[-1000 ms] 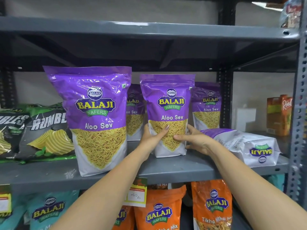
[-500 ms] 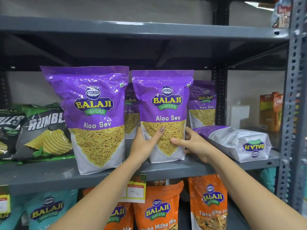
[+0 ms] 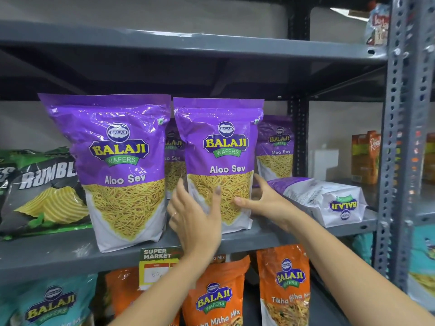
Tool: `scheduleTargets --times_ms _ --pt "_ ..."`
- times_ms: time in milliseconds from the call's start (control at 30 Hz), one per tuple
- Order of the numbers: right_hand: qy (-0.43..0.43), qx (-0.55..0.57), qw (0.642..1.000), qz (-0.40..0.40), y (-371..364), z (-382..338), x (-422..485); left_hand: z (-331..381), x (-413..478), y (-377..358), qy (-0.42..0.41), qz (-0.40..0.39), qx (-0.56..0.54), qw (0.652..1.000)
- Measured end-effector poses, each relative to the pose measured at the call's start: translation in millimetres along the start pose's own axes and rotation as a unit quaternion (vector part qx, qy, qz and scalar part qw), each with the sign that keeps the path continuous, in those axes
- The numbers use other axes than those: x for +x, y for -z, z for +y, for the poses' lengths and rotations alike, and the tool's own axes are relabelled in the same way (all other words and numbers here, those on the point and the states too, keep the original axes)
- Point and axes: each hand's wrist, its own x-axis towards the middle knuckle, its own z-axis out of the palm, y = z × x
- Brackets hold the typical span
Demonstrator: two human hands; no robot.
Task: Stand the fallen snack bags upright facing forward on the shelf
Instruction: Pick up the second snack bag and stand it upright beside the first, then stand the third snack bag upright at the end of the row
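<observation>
Head view of the grey metal shelf (image 3: 70,252). Your left hand (image 3: 195,220) and right hand (image 3: 266,203) flank the lower half of the middle purple-and-white Aloo Sev pouch (image 3: 221,161), which stands upright at the shelf's front edge with its printed face forward. Your left hand is spread open, its palm against the pouch's lower left edge, with one finger lying across the yellow panel. Your right hand is likewise open, cupping the lower right edge, thumb on the front; the other fingers pass behind the pouch and cannot be seen. Neither hand is closed around the pouch.

Just to the left stands a larger-looking purple Aloo Sev pouch (image 3: 117,165), upright and facing forward, apart from both hands. Two more purple pouches (image 3: 276,147) stand behind in the back row. Just beyond your right wrist, a fallen purple-and-white pouch (image 3: 324,201) lies on its side on the same shelf, its base toward you and its logo upside down. A black-and-green Rumbles chip bag (image 3: 47,191) leans at far left. Orange Tikha Mitha Mix pouches (image 3: 284,290) stand on the shelf below.
</observation>
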Motion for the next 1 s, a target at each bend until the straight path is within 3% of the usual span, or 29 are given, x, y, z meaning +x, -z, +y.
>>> scheduleTargets --times_ms 100,167,200,333,433,567,667,767,833,1000 --pt "0.028 -0.038 0.997 0.065 28 -21 -3 13 -42 -7 -0.144 0.065 -0.054 0.986" --pt "0.059 -0.066 0.988 0.13 60 -36 0 23 -58 -19 -0.217 -0.009 -0.126 0.968" --pt "0.07 -0.095 0.979 0.167 80 -42 3 32 -61 -25 -0.209 -0.068 -0.156 0.963" --pt "-0.002 -0.251 0.928 0.277 156 -39 17 65 -45 -62 -0.03 -0.274 -0.182 0.944" --pt "-0.132 -0.289 0.916 0.243 184 -21 24 84 -24 -92 0.111 -0.364 -0.173 0.908" --pt "-0.272 -0.272 0.907 0.169 201 -4 28 105 -9 -120 0.201 -0.474 -0.163 0.841" --pt "-0.337 -0.272 0.895 0.107 209 8 30 116 -5 -137 0.252 -0.494 -0.155 0.817" --pt "-0.331 -0.273 0.901 0.067 210 12 31 120 -7 -151 0.257 -0.503 -0.158 0.81" --pt "-0.33 -0.284 0.898 0.068 209 11 32 118 -8 -162 0.23 -0.48 -0.171 0.829" --pt "-0.248 -0.282 0.91 0.178 213 14 33 109 -7 -175 0.153 -0.415 -0.177 0.879"
